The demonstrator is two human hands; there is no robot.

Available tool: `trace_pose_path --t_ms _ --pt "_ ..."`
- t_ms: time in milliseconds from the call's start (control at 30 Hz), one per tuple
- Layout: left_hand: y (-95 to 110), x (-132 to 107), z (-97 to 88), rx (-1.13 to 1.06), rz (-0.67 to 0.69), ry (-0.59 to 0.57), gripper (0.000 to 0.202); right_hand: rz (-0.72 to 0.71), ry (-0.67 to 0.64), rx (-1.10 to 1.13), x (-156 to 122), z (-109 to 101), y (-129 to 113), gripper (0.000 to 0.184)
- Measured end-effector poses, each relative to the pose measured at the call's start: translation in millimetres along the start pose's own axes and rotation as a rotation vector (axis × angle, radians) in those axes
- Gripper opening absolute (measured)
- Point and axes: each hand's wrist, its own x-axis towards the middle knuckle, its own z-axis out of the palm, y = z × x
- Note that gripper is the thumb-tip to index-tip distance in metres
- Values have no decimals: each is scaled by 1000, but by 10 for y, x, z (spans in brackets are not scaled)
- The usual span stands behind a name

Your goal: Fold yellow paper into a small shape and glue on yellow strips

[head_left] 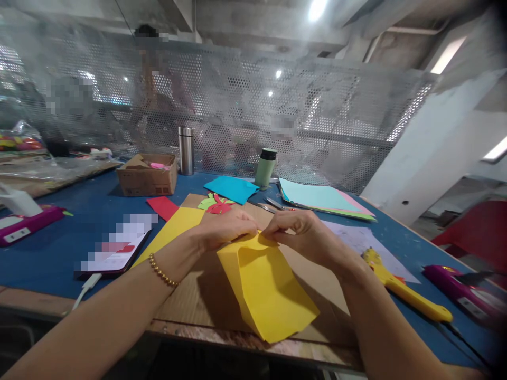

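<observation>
Both hands pinch the far edge of a folded yellow paper form [273, 290], which looks like a paper bag and reaches over the table's front edge. My left hand [229, 229] is closed on its left far edge, a beaded bracelet on the wrist. Close beside it, my right hand [301, 235] is closed on the same edge, thumb and fingertips together. Beneath lies a brown cardboard sheet [186, 301]. A flat yellow paper sheet [174, 227] is under my left forearm. Red and green paper cutouts [217, 204] lie just beyond my left hand.
A yellow glue gun [407, 295] and a purple power strip [463, 295] lie at right. A phone [119, 248] with a cable is at left. Behind stand a cardboard box [147, 177], a steel flask [186, 150], a green bottle [265, 170], scissors [274, 205] and stacked coloured paper [320, 198].
</observation>
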Motion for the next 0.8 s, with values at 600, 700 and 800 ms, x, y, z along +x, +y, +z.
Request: trace_pose_path --t_ms 600,700,800 --pt "-41 5 -80 257 73 6 20 225 -16 223 9 -71 -4 35" --pt "2 -14 -73 291 116 2 19 188 -90 162 16 -65 14 41" --pt "40 -23 -57 300 128 -9 19 155 -137 41 20 -40 12 41"
